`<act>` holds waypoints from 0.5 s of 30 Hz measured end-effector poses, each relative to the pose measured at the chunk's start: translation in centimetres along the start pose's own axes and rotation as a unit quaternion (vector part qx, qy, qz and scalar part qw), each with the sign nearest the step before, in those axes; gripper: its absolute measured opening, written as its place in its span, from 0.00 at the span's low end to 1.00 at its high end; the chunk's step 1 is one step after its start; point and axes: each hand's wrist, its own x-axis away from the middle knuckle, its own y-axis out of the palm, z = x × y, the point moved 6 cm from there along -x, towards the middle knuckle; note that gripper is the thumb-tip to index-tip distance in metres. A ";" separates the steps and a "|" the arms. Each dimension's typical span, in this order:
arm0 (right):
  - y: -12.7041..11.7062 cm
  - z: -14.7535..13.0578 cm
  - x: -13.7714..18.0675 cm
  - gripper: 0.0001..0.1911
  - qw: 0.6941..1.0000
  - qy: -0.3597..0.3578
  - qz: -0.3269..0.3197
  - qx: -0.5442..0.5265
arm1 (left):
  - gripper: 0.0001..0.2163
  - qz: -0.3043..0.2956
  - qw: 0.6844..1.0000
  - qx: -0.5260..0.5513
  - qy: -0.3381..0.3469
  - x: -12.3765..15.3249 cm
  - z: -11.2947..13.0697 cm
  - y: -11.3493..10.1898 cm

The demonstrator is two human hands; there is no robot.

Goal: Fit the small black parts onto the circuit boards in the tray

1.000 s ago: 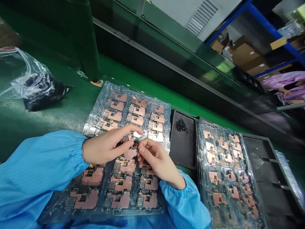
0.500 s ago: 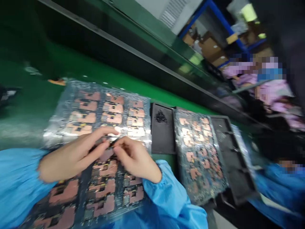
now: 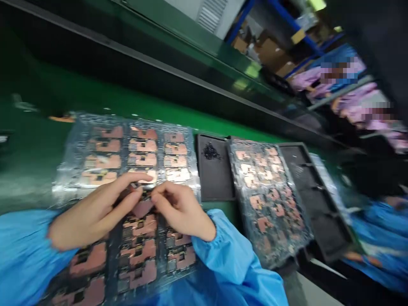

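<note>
Over a clear plastic tray (image 3: 68, 163) filled with rows of copper-coloured circuit boards, my two hands meet. My left hand (image 3: 97, 208) is closed, thumb and fingers around a circuit board (image 3: 142, 208) whose pinkish corner shows below the fingertips. Its index finger reaches out over the row behind. At the board's right edge my right hand (image 3: 181, 208) is closed in a pinch, thumb against index finger. What sits between those fingertips is too small and hidden to make out. Both wrists are in blue sleeves.
Right of the tray lies a black tray (image 3: 216, 178) with a heap of small dark pieces (image 3: 211, 151). Beyond it are a second board-filled plastic tray (image 3: 237, 187) and a dark compartmented tray (image 3: 306, 182). A co-worker's blue sleeve (image 3: 379, 238) is at far right. A ledge (image 3: 178, 72) runs behind.
The view has shifted a little, so the trays sit slightly lower or further left. Both hands keep almost the same pose, with more of the board's corner showing between them.
</note>
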 end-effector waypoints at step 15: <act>0.1 0.1 -0.5 0.09 0.996 0.051 -0.007 -0.074 | 0.18 -0.034 0.999 -0.030 -0.007 -0.2 0.2 -0.3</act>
